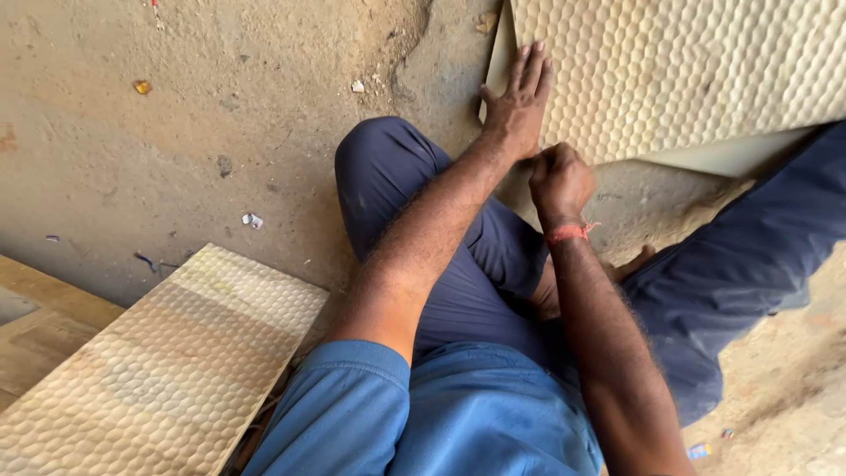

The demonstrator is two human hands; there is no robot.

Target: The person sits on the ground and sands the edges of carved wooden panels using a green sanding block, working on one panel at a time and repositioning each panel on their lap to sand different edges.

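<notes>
A dusty, sand-coloured concrete floor (203, 132) carries everything here, filling the upper left and middle of the frame and showing again at the lower right. At the upper right a pale panel with a honeycomb-dimpled face (679, 70) lies on it, its lower edge lifted slightly, showing a smooth underside. At the lower left a second dimpled panel (167, 370) lies on a stack of flat wooden boards (40, 339). Small litter dots the floor: an orange scrap (141, 86) at upper left, a white crumpled bit (253, 220) near the middle left, and coloured bits (701, 450) at the lower right.
</notes>
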